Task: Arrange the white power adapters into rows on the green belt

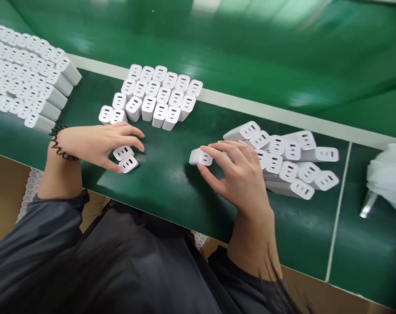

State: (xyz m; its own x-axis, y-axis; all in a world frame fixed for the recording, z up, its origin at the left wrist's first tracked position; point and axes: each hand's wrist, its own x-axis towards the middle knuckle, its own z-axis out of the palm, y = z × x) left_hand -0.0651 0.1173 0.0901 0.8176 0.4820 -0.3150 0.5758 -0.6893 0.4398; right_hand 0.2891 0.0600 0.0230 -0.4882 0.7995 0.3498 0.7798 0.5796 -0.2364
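My right hand (pixel 237 172) pinches a white USB charger (pixel 195 157) between thumb and fingertips, its port face turned to the right. My left hand (pixel 103 141) is open, fingers apart, over a pair of white chargers (pixel 128 164) set side by side on the green table. The left thumb lies at the edge of the nearer one; whether it presses on it I cannot tell. Behind the left hand, several chargers stand upright in rows (pixel 164 95), ports up. Just past my right hand is a loose heap of chargers (pixel 288 171), many lying tilted.
A large block of tightly packed chargers (pixel 21 65) stands at the far left. On the right lies a translucent white plastic bag (pixel 389 179). A pale strip (pixel 250 111) runs along the back of the green table (pixel 165 183). Below the front edge, cardboard boxes (pixel 5 187) show.
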